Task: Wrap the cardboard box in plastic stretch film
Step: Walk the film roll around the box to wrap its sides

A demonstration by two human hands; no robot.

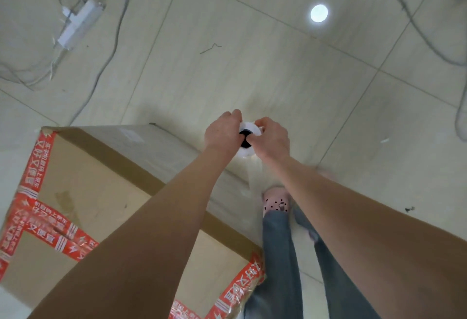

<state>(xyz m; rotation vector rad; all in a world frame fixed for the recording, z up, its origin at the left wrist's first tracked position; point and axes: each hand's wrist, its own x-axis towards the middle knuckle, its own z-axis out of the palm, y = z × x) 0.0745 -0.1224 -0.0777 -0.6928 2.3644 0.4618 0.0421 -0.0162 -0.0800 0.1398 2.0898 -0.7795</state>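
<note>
Cardboard box point(101, 192) corner sits near film roll point(249, 126) gripped by left hand point(222, 131) and right hand point(271, 139); floor point(252, 66) open beyond.

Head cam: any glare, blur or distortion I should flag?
Head view: round lamp reflection blows out on the floor tiles; wide-angle stretches the forearms near the bottom edge; one foot is motion-smeared; left hand, right hand and film roll are fairly sharp; light soft, shadows faint.
</note>
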